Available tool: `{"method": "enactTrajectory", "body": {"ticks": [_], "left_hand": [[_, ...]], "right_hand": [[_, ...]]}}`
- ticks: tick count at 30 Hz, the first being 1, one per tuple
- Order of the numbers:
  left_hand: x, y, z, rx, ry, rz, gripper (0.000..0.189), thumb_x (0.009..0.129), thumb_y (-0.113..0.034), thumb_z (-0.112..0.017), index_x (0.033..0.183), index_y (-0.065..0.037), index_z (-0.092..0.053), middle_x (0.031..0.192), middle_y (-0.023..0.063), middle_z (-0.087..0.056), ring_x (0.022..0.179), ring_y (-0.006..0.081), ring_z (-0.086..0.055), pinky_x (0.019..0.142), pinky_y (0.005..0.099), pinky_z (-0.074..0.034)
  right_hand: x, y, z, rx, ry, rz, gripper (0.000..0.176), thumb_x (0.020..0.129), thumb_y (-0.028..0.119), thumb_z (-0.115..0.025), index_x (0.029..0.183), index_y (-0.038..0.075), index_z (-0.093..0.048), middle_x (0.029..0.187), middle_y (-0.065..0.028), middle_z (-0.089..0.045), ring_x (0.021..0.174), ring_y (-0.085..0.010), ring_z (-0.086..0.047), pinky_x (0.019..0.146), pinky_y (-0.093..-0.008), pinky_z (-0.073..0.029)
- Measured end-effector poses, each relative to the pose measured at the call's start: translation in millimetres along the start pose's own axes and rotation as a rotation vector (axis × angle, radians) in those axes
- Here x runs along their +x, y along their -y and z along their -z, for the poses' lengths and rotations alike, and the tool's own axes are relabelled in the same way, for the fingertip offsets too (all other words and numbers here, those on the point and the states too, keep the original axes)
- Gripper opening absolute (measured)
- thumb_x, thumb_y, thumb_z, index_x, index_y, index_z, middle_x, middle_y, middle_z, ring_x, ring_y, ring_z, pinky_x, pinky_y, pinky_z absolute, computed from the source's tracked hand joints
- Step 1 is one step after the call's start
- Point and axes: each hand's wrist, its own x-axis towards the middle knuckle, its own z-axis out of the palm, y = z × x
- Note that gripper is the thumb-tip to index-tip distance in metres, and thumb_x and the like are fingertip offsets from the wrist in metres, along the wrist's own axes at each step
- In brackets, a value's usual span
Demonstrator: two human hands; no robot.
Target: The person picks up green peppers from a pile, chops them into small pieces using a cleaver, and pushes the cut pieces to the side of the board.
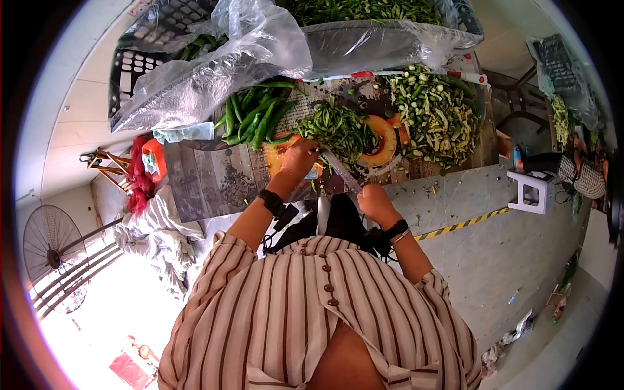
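My right hand (377,203) is closed round the handle end of a knife (342,172), whose blade points up and left over the table. My left hand (298,160) is closed by the blade tip, at an orange cutting board (272,156). A green chili pepper appears to be in its fingers, mostly hidden by them. Beyond my left hand lies a heap of whole green chili peppers (257,118). Right of it, cut green pepper pieces (335,132) are piled against an orange ring-shaped area (388,138). A larger heap of paler cut pieces (437,117) covers the table's right end.
At the table's (201,175) far side stand black crates (123,81) lined with clear plastic (364,49), holding more green peppers. A white stool (528,192) and a seated person (582,172) are at right. A fan (53,250) stands at left, near crumpled cloth (159,234).
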Motion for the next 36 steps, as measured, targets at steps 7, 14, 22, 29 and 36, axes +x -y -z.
{"method": "enactTrajectory", "body": {"ticks": [7,14,22,29,36], "left_hand": [[1,-6,-5,0.101,-0.039,0.097,0.020,0.069,-0.010,-0.063,0.089,-0.008,-0.063,0.089,0.0118,-0.060,0.076,0.0295,-0.061,0.067,0.0378,-0.049],[4,-17,-8,0.175,-0.081,0.198,0.019,0.070,-0.017,-0.061,0.088,-0.010,-0.063,0.090,0.0117,-0.061,0.078,0.0321,-0.060,0.068,0.0406,-0.048],[6,-13,-4,0.098,-0.109,0.289,0.016,0.071,-0.017,-0.060,0.085,-0.010,-0.067,0.081,0.0135,-0.064,0.073,0.0319,-0.061,0.067,0.0392,-0.049],[26,-36,19,-0.154,-0.234,0.144,0.017,0.078,-0.011,-0.061,0.093,-0.004,-0.067,0.082,0.0102,-0.065,0.071,0.0168,-0.062,0.063,0.0291,-0.049],[92,-137,11,-0.524,0.002,-0.261,0.025,0.080,-0.006,-0.059,0.104,-0.001,-0.062,0.086,0.0115,-0.065,0.073,0.0145,-0.061,0.067,0.0259,-0.048]], "right_hand": [[-3,6,-2,0.077,-0.020,-0.067,0.026,0.072,0.018,-0.058,0.062,-0.007,-0.056,0.064,-0.0271,-0.053,0.063,-0.0440,-0.054,0.057,-0.0484,-0.043],[-2,4,-6,0.074,-0.010,-0.081,0.026,0.072,0.018,-0.058,0.062,-0.006,-0.057,0.064,-0.0268,-0.053,0.065,-0.0437,-0.054,0.059,-0.0482,-0.043],[-3,-1,-12,0.058,0.007,-0.074,0.026,0.071,0.018,-0.059,0.061,-0.006,-0.056,0.064,-0.0268,-0.054,0.066,-0.0430,-0.054,0.060,-0.0484,-0.043],[-5,-2,-8,0.151,-0.018,-0.065,0.029,0.071,0.018,-0.057,0.059,-0.008,-0.054,0.061,-0.0272,-0.052,0.060,-0.0434,-0.053,0.055,-0.0480,-0.042],[-21,-2,4,0.435,0.073,-0.288,0.034,0.071,0.020,-0.056,0.057,-0.010,-0.051,0.054,-0.0278,-0.049,0.048,-0.0383,-0.053,0.047,-0.0441,-0.042]]}}
